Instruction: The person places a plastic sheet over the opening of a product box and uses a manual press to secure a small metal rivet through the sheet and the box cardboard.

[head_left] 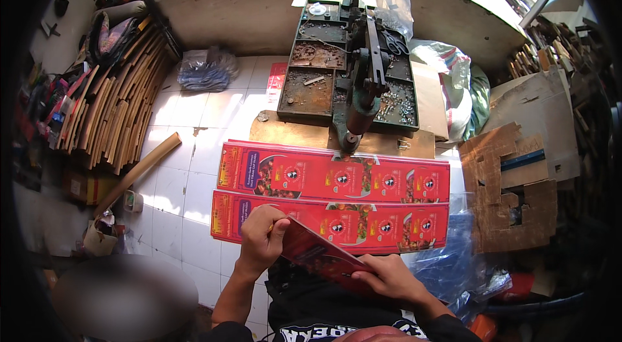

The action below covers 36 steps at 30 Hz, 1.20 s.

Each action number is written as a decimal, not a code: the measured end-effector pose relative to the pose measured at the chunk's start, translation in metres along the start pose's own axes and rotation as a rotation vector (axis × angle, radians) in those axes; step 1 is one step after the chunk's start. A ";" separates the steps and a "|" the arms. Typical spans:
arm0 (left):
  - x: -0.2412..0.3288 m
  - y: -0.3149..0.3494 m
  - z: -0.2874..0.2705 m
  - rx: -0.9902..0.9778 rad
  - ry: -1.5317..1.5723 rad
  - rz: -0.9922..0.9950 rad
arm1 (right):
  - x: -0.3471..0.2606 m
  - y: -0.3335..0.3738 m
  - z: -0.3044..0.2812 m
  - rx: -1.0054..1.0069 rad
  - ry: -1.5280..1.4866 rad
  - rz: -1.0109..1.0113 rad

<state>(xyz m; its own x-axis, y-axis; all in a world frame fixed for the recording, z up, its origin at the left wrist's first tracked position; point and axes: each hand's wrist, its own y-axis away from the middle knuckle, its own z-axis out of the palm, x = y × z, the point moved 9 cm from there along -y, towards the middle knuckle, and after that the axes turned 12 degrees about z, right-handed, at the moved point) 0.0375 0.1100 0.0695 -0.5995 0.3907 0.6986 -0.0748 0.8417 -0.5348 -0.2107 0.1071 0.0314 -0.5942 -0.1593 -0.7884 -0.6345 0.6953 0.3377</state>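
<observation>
Over white tiles [170, 183], red card stacks [311, 177], low wall [246, 24] beyond, hands [261, 236] gripping a red sheet [314, 252]

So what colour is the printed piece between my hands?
The printed piece is mostly red, with a purple patch, seen best in the head view.

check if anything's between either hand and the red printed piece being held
Nothing visible is: the left hand and right hand both grip the red printed piece directly.

Stacked brown sheets [116, 105], perhaps cardboard; bundled clear plastic [206, 72].
</observation>
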 end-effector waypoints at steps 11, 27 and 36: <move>-0.032 0.019 0.016 -0.110 0.522 -0.465 | 0.006 -0.001 -0.001 0.025 0.010 0.019; -0.020 -0.002 0.028 -0.102 0.404 -0.309 | 0.015 -0.001 -0.015 0.066 -0.075 0.104; 0.010 -0.021 0.019 0.075 -0.077 0.022 | 0.013 -0.005 -0.020 0.105 0.018 0.104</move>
<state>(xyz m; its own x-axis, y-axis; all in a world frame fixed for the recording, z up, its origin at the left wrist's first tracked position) 0.0180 0.0895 0.0788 -0.6607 0.3765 0.6494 -0.1189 0.8017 -0.5858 -0.2250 0.0880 0.0298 -0.6633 -0.0945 -0.7424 -0.5144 0.7781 0.3606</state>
